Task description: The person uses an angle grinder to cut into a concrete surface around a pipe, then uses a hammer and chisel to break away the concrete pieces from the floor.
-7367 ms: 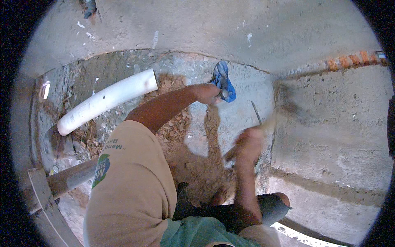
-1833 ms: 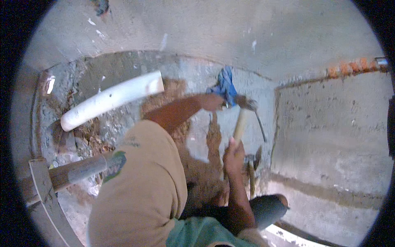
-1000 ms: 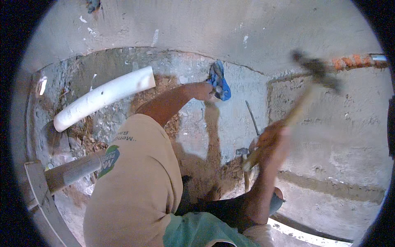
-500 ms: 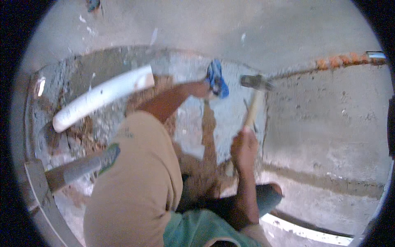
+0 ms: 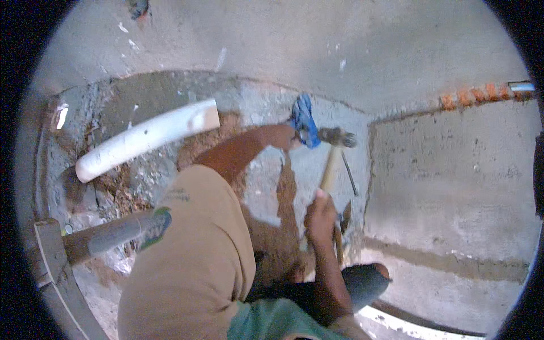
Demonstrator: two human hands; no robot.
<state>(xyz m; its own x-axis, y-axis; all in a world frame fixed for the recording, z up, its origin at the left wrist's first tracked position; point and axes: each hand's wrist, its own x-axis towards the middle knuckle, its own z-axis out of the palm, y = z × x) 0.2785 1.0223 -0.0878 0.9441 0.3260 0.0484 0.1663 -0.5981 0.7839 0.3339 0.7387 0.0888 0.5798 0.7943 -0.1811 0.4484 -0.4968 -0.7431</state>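
My right hand point(image 5: 321, 221) is closed round the pale wooden handle of a hammer point(image 5: 328, 169). Its dark metal head is just right of a crumpled blue cloth-like thing point(image 5: 305, 122); whether they touch, I cannot tell. My left arm reaches across to the blue thing, and my left hand point(image 5: 288, 137) is closed at it, most fingers hidden. Anything inside the blue wrapping is hidden too. A thin dark rod point(image 5: 350, 175) lies on the grey floor right of the hammer handle. Beside my right hand is a tool with a wooden handle point(image 5: 339, 243), partly covered.
A white pipe point(image 5: 147, 139) lies over rubble and soil at the left. Lower left are a grey pipe point(image 5: 113, 235) and a wooden board point(image 5: 51, 249). Plastered walls rise ahead point(image 5: 272, 45) and at the right point(image 5: 453, 170), with orange brick point(image 5: 475, 95) exposed along the right one's top.
The hammer has swung down and left, bringing its head beside the blue thing. My right hand has shifted down and left with it. My left hand stays at the blue thing.
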